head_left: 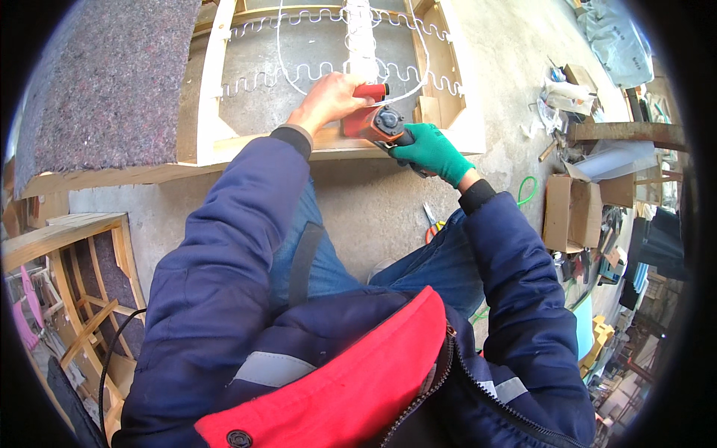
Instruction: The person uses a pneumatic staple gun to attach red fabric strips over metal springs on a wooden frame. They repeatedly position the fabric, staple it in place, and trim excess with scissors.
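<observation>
In my right hand (433, 153), which wears a green glove, is an orange-red and black air staple gun (382, 125). My fingers wrap its dark grip, and its body rests over the near rail of a wooden seat frame (336, 142). My bare left hand (332, 98) reaches over that rail. Between its thumb and fingers sits a short red bar with a dark end (372, 91); whether it belongs to the gun I cannot tell. A white strap (361, 37) runs down the frame's middle to my left fingertips. Wavy white springs (261, 81) cross the frame.
Grey-brown felt covers a panel (112, 82) at the left. Below it stands another wooden frame (75, 231). Orange-handled scissors (431, 224) lie on the floor near my knee, and a green hose (528, 190) curls beside my right arm. Cardboard boxes (571, 213) and scraps fill the right side.
</observation>
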`<state>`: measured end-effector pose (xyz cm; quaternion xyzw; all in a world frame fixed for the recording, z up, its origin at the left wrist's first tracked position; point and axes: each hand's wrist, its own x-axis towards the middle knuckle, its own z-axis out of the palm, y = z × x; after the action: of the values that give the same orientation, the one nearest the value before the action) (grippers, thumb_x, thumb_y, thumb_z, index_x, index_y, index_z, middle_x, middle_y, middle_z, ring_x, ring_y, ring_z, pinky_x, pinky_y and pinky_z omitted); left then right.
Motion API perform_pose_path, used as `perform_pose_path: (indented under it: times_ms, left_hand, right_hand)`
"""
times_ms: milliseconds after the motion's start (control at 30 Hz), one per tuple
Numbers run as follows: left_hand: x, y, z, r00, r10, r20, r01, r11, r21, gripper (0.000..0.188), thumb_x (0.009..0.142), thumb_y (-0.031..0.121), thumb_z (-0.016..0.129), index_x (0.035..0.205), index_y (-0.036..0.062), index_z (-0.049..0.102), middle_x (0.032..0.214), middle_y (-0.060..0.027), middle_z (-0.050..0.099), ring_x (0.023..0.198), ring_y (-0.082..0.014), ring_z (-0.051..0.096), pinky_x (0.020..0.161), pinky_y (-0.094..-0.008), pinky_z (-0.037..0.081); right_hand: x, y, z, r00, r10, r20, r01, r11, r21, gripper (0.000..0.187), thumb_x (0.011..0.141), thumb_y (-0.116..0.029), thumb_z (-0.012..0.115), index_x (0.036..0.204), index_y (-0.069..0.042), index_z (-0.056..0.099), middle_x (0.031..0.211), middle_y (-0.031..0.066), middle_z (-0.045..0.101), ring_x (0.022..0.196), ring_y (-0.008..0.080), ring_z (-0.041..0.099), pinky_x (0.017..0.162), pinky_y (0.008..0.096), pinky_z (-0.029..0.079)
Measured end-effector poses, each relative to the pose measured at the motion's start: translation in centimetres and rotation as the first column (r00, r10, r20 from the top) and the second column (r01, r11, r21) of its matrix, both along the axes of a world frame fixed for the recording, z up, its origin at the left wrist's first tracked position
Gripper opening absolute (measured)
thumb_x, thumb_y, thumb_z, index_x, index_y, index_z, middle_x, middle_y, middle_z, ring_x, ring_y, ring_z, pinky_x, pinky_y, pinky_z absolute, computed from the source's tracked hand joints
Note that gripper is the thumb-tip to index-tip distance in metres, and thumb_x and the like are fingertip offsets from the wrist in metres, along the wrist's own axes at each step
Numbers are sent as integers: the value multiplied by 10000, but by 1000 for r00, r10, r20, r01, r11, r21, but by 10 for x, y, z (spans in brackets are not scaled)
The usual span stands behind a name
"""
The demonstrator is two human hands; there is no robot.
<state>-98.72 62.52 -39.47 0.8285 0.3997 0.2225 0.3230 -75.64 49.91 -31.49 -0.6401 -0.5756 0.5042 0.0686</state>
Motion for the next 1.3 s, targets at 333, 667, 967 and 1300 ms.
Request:
perform_pose_path:
  times_ms: [333,667,967,1300]
  left_hand:
    - [-3,1,4,996,41,79,-38,998,-41,372,873,359,834,1151,122,766,992,-216,782,947,-427,761,828,-495,596]
    - [-6,-3,15,991,93,94,-100,992,76,301,893,276,781,1155,135,733,1061,-174,785,983,-418,753,847,-501,593]
    - [-1,-7,28,981,104,166,-161,912,378,264,996,298,713,1182,111,704,1066,-102,756,993,-384,712,841,-499,573]
    - [9,-39,45,987,125,100,-117,990,-84,484,1036,531,671,1095,54,726,993,-234,738,963,-446,704,817,-521,532]
  right_hand:
    - [-28,8,5,1000,10,-25,-11,999,-43,284,901,-296,739,1061,-63,766,744,52,727,550,132,652,504,307,519]
    - [20,9,41,999,21,27,-24,994,107,288,917,-281,801,1067,-35,792,784,48,750,683,119,693,662,315,558]
    - [109,-25,73,965,-123,233,92,986,141,323,911,-286,801,1102,-26,789,824,56,757,715,115,690,682,305,560]
    - [299,-234,-143,710,-703,-50,703,701,120,372,927,-181,722,1275,-61,664,940,83,738,765,209,718,687,380,582]
